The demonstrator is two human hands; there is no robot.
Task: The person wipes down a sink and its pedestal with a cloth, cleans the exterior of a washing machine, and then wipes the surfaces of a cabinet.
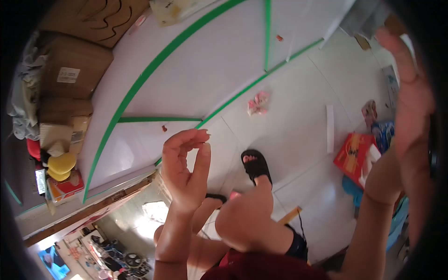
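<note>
My left hand [184, 170] is raised in the middle of the view, its fingers curled round toward the thumb. The tips come together in a pinch; whatever is between them, if anything, is too small to make out. My right hand [403, 60] is at the right edge, close to the camera and partly cut off by the dark rim. One digit stretches upward there, but the other fingers are hidden. Beneath my hands are my bare knees [242, 219] and a black sandal [255, 165] on the tiled floor.
A white panel with green edging [154, 70] crosses the upper left. Cardboard boxes [77, 65] and a yellow object [61, 165] are stacked beyond it. A crumpled pink-and-white piece [258, 102], a white strip [330, 128] and a red box [354, 156] lie on the floor.
</note>
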